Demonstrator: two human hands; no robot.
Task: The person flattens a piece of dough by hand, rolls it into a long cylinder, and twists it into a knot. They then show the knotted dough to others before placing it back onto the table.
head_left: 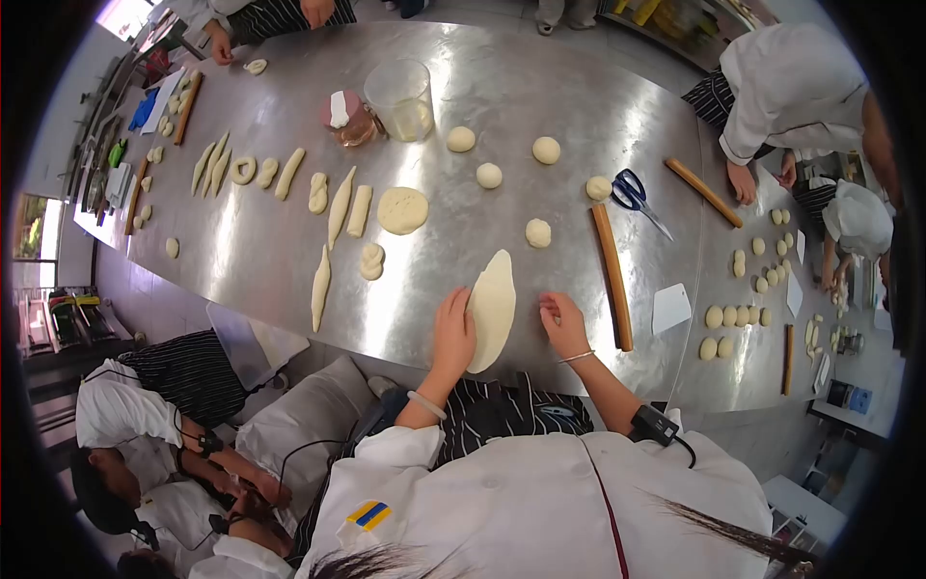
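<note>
White jacket (540,502) fills the near view, with both arms reaching over the near edge of the steel surface (540,77). Left hand (453,333) lies flat and open on the left side of a long oval dough sheet (492,304). Right hand (562,323), fingers loosely curled with nothing seen in them, rests just beside the sheet's right side. Wooden rolling pin (612,275) lies near, further right.

Head-worn fisheye view, steeply down, close above dough sheet (492,309)
</note>
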